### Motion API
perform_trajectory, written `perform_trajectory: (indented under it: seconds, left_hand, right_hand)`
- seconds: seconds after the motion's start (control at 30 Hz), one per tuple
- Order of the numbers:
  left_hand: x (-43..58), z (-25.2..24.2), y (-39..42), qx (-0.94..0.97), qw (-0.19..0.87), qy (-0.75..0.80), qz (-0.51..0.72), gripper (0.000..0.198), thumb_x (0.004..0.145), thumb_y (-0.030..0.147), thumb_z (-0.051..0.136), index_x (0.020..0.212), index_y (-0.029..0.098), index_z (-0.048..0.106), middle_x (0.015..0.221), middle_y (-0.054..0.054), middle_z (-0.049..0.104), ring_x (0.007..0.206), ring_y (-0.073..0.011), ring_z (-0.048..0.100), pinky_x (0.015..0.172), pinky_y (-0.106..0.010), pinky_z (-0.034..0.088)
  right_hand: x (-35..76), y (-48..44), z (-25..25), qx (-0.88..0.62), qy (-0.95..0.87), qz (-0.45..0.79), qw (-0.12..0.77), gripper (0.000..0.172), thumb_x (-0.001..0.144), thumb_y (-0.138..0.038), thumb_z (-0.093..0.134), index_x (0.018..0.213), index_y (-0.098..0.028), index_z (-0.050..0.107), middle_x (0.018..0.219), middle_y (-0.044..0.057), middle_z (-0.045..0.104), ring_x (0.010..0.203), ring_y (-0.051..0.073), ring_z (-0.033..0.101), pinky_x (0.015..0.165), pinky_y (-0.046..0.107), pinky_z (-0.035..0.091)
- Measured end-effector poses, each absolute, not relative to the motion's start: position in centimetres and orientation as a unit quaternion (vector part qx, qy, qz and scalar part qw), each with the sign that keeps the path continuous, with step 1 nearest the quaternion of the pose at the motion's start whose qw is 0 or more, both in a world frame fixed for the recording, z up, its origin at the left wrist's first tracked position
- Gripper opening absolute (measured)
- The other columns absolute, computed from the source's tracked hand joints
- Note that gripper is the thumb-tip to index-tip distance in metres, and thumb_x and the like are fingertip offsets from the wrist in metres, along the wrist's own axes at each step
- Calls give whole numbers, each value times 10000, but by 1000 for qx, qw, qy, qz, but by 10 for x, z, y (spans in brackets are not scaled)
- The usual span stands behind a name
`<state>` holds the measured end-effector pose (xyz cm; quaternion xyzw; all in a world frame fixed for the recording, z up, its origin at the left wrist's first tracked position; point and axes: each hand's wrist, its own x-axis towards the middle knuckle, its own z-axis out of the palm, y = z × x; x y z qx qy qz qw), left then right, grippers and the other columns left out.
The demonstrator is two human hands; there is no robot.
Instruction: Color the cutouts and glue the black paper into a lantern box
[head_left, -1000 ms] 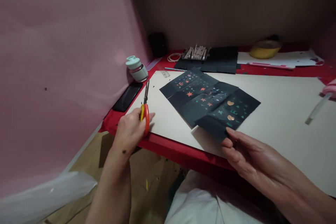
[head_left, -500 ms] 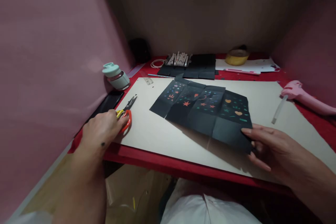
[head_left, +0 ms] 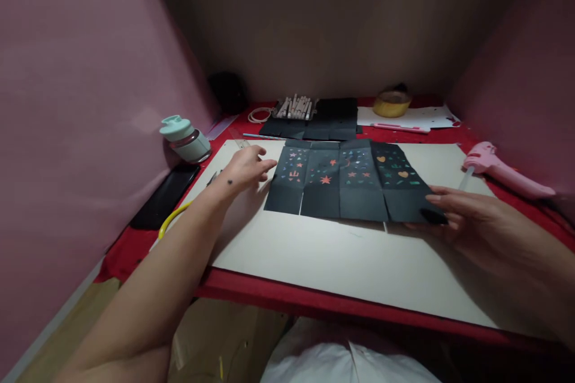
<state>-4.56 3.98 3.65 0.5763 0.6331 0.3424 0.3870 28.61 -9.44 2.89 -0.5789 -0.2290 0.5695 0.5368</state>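
A creased sheet of black paper (head_left: 321, 198) with cut-out-looking coloured stars, hearts and small shapes lies over a white board (head_left: 287, 245). My right hand (head_left: 471, 221) pinches its near right corner, thumb on top, and that corner is lifted a little. At the paper's left edge is my left hand (head_left: 249, 169), fingers apart and holding nothing; whether a fingertip touches the paper I cannot tell. Scissors (head_left: 173, 216) with a yellow handle lie at the board's left side, mostly hidden beneath my left forearm.
A lidded bottle (head_left: 186, 140) and a black phone (head_left: 166, 196) stand and lie at left. Behind are white markers (head_left: 295, 108), black paper (head_left: 335, 119), yellow tape (head_left: 392, 105) and a pink pen (head_left: 399, 128). A pink glue gun (head_left: 505, 170) lies at right.
My left hand has let go of the scissors and moved right to the black paper's left edge. The paper has turned straighter and its near right side sits differently in my right hand.
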Motion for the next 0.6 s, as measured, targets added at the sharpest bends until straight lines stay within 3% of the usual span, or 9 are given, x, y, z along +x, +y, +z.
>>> perform_trajectory:
  seconds: [0.13,0.23,0.47,0.6]
  left_hand:
    - [-25,32,57,559,442,629,311,284,630,192,859,802,159,635,490,-17,603,413,-173,540,461,-260,325]
    - [-19,29,58,550,468,614,318,220,633,177,848,718,160,645,452,13,553,375,-122,460,449,-246,279]
    - [-26,20,52,530,535,551,361,207,612,272,852,709,160,707,654,-28,696,529,-123,585,504,-237,378]
    - [-29,19,50,519,561,527,371,260,599,300,872,767,147,745,733,-55,745,651,-165,674,614,-256,485]
  right_hand:
    - [291,-76,32,-587,-207,574,532,142,641,-46,713,723,-155,753,761,48,715,585,156,621,453,232,603]
    - [292,-69,30,-585,-204,576,533,161,676,-11,678,683,-163,732,703,25,713,549,144,628,420,213,576]
    - [289,-70,21,-575,-199,596,525,152,583,-40,774,612,-175,710,640,0,719,533,120,656,480,161,570]
    - [290,-72,15,-567,-216,614,505,255,497,-117,871,713,-190,757,705,6,762,556,136,680,565,188,599]
